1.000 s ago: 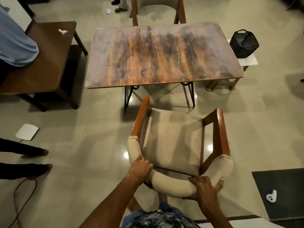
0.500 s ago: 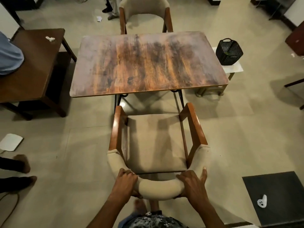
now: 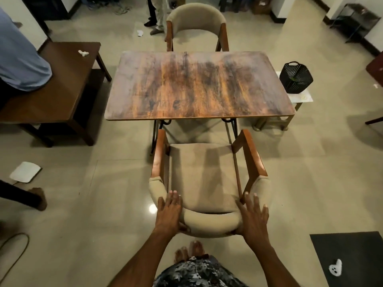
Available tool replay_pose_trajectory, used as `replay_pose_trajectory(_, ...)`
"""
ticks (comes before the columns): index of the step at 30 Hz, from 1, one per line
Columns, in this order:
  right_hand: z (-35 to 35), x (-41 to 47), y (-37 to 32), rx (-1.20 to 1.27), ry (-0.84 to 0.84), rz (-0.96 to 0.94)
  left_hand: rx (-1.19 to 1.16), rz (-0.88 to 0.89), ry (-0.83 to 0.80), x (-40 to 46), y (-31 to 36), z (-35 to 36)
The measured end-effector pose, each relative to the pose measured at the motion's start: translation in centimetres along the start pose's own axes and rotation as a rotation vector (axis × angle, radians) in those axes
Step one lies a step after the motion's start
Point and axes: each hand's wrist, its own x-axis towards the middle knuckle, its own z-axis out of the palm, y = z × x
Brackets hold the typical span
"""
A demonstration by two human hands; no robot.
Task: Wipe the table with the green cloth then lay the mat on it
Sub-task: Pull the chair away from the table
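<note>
Both hands, left (image 3: 169, 212) and right (image 3: 253, 219), lie spread on the chair (image 3: 205, 183) back, seemingly squaring it toward the bare bench (image 3: 199, 85).

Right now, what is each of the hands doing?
Left hand: open, fingers flat on the chair backrest, thumb beneath it.
Right hand: open, fingers spread, resting on the same backrest.

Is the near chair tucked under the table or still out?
Out: the chair stands clear of the table edge, seat fully exposed.
</note>
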Motion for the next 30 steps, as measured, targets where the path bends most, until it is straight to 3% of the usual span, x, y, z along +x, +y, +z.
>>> replay_pose_trajectory(6, 1.9, -2.4, -0.7, 0.277, 0.132, 0.219, -0.240, -0.080, -0.004, -2.4, 3.2, 2.5)
replay_pose_trajectory(14, 3.8, -1.0, 1.2, 0.552, 0.148, 0.140, -0.236, -0.107, -0.004, -0.7, 5.1, 3.4)
replay_pose_trajectory(23, 3.5, 1.4, 2.4, 0.519, 0.145, 0.073, -0.199, -0.100, 0.007, 0.6, 4.7, 4.6)
replay_pose_trajectory(30, -0.2, 4.2, 2.8, 0.454, 0.085, 0.085, -0.268, -0.083, -0.048, 3.9, 5.3, 1.6)
